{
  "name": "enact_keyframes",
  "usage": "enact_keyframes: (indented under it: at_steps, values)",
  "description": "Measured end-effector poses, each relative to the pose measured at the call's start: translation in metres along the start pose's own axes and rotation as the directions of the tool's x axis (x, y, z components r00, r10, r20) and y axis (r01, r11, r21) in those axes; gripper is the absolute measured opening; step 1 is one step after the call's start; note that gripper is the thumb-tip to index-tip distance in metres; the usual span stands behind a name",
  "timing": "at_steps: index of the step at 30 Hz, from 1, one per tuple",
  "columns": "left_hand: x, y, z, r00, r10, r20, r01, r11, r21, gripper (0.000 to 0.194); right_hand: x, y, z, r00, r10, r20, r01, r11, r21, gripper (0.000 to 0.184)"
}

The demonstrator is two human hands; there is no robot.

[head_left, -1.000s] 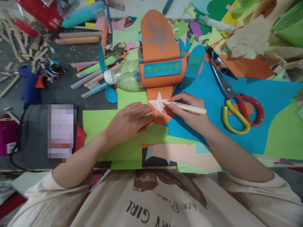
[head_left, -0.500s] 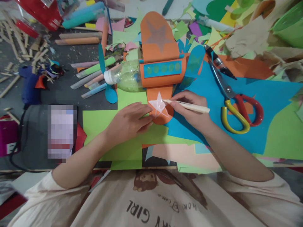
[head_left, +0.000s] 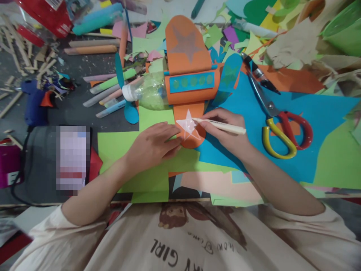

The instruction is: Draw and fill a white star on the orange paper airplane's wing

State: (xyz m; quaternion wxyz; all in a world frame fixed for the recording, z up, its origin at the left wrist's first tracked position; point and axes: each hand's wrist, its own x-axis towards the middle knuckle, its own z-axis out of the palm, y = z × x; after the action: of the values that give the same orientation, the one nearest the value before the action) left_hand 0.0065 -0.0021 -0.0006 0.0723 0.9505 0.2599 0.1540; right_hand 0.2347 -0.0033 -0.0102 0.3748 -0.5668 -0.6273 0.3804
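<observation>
A toy plane built from a clear plastic bottle [head_left: 149, 94] with orange paper wings [head_left: 187, 49] lies on the table. On its near wing sits a white star [head_left: 187, 126]. My right hand [head_left: 225, 130] pinches a cream pen [head_left: 225, 127] with its tip at the star's right edge. My left hand [head_left: 153, 145] rests flat beside the star, its fingers stretched out and pressing the near wing and the green paper [head_left: 126, 150].
Red-and-yellow scissors [head_left: 282, 130] lie on blue paper [head_left: 254, 113] to the right. A blue glue gun [head_left: 34, 101] and several rolled paper tubes [head_left: 107, 90] are at the left. Paper scraps cover the far side. A blurred rectangle [head_left: 72, 160] lies near left.
The pen tip has shifted slightly along the right side of the star. My left hand has stayed put.
</observation>
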Motion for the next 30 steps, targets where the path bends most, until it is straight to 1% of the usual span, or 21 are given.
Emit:
enact_keyframes:
  at_steps: [2,3,7,8,10,15,17,20,22,24,27,30]
  values:
    - [-0.0002,-0.0001,0.0005,1.0,0.001,-0.001,-0.001,1.0,0.0,0.018,-0.0001,0.0005,0.0,1.0,0.002,0.02,-0.002,1.0,-0.017,0.009]
    - [-0.0004,-0.0002,0.0007,1.0,0.001,0.001,-0.001,1.0,0.001,0.018,0.0001,0.0013,-0.0002,1.0,0.001,0.003,0.0,1.0,-0.027,0.008]
    - [-0.001,-0.001,0.0016,1.0,0.012,-0.003,-0.012,1.0,0.006,0.017,0.0018,0.0036,-0.002,0.989,-0.018,-0.146,0.008,0.998,-0.067,0.013]
    - [-0.001,-0.0013,0.0016,1.0,0.015,-0.008,-0.015,1.0,0.009,0.017,0.002,0.0035,-0.0024,0.986,-0.023,-0.165,0.011,0.997,-0.072,0.014]
    - [-0.0007,-0.0016,0.0015,1.0,0.016,-0.016,-0.016,1.0,0.018,0.017,0.002,0.0028,-0.0027,0.986,-0.029,-0.163,0.018,0.998,-0.068,0.013]
    - [0.0011,-0.0013,0.001,0.998,0.04,-0.057,-0.039,0.999,0.01,0.016,0.0005,0.0032,-0.0011,0.997,-0.03,-0.068,0.028,0.999,-0.024,0.01]
    - [0.0013,-0.001,0.0013,0.998,0.039,-0.052,-0.039,0.999,0.009,0.014,0.0008,0.0042,-0.0011,0.998,-0.019,-0.054,0.018,0.999,-0.026,0.01]
    - [0.0008,-0.001,0.0018,0.999,0.037,-0.04,-0.036,0.999,0.016,0.015,0.0022,0.005,-0.0026,0.992,0.006,-0.127,-0.012,0.999,-0.043,0.016]
    - [0.0004,-0.0013,0.0021,0.999,0.037,-0.038,-0.036,0.999,0.021,0.016,0.0028,0.0044,-0.0036,0.987,0.001,-0.16,-0.007,0.999,-0.034,0.017]
    - [0.0002,-0.0015,0.0021,0.998,0.038,-0.041,-0.038,0.999,0.018,0.017,0.0024,0.0031,-0.0038,0.99,-0.011,-0.139,0.009,1.0,-0.016,0.015]
    - [0.0001,-0.0014,0.0016,0.999,0.028,-0.029,-0.027,1.0,0.008,0.017,0.001,0.001,-0.0027,0.999,0.0,-0.048,-0.001,1.0,-0.01,0.009]
    - [-0.0002,-0.0011,0.0011,1.0,0.007,0.0,-0.007,1.0,0.003,0.018,0.0003,0.0007,-0.0015,0.999,0.019,0.027,-0.019,1.0,-0.016,0.009]
